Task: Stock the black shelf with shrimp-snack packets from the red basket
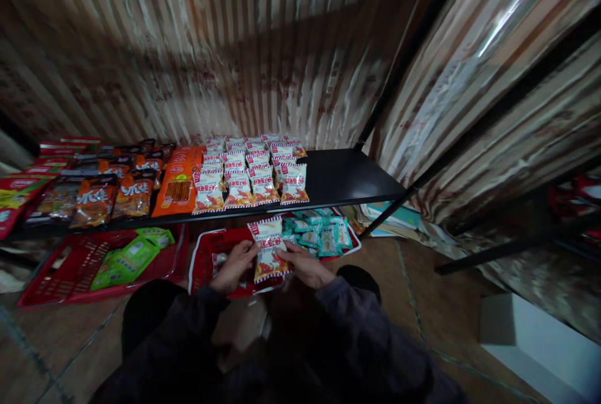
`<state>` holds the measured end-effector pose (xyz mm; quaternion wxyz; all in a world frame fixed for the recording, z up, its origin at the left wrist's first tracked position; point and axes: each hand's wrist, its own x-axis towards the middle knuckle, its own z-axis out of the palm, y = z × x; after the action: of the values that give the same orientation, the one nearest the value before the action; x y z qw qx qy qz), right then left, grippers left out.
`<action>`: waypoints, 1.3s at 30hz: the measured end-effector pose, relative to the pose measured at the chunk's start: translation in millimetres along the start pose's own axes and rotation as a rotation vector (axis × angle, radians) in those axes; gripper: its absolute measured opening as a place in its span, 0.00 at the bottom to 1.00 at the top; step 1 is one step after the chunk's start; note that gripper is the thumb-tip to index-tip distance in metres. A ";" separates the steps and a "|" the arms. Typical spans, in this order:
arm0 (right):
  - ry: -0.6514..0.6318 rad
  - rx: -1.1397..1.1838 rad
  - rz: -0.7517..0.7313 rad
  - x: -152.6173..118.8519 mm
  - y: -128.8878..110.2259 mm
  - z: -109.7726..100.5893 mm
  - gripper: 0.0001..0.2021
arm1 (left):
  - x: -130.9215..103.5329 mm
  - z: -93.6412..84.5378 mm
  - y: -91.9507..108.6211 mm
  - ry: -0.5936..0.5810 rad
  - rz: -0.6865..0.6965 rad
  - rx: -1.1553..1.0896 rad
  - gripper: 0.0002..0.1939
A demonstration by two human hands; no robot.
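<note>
Between my two hands is a white and orange snack bag with a striped edge, held up over a red basket. My left hand grips its left side, and my right hand pinches its right side. Behind it, rows of matching snack bags stand on the black shelf. Inside the basket, several teal packets lie on the right. Part of another white packet shows by my left hand.
Left along the shelf are orange packs, dark orange-labelled bags and red-green bags. A second red basket holds green pouches. Black shelf posts and a white box stand to the right.
</note>
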<state>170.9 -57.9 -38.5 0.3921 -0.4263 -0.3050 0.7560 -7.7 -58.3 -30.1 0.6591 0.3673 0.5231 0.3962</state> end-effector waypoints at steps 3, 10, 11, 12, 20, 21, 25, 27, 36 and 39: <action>0.054 -0.018 -0.008 -15.1 -15.0 9.1 0.23 | -8.3 14.0 13.7 0.082 0.057 -0.073 0.24; 0.056 -0.088 -0.239 -30.9 -56.2 15.2 0.21 | -7.0 48.5 52.0 0.069 0.173 -0.213 0.25; 0.068 -0.105 -0.253 -30.9 -62.8 12.7 0.20 | -4.5 54.1 58.0 0.062 0.179 -0.218 0.25; 0.084 -0.116 -0.257 -30.7 -69.7 9.7 0.20 | -1.5 60.1 64.2 0.056 0.181 -0.224 0.24; 0.162 -0.087 -0.365 -20.9 -132.8 -21.6 0.20 | 39.9 111.2 118.1 0.013 0.166 -0.241 0.16; 0.158 -0.088 -0.381 -17.7 -140.1 -27.1 0.21 | 46.9 117.0 123.7 0.005 0.170 -0.235 0.15; 0.130 -0.082 -0.430 -0.9 -164.3 -52.8 0.22 | 76.8 139.1 140.5 -0.005 0.171 -0.183 0.12; 0.151 -0.083 -0.429 7.4 -174.7 -65.1 0.21 | 91.9 149.4 146.4 0.004 0.177 -0.157 0.11; 0.172 -0.038 -0.442 38.2 -212.4 -107.2 0.19 | 156.2 183.0 163.3 0.083 0.131 -0.134 0.09; 0.197 -0.045 -0.456 52.5 -217.2 -123.9 0.19 | 176.2 195.3 165.2 0.081 0.139 -0.078 0.11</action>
<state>335.4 112.6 57.2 0.5707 -0.4268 -0.3704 0.5958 185.5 156.5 84.0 0.6223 0.3606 0.5068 0.4753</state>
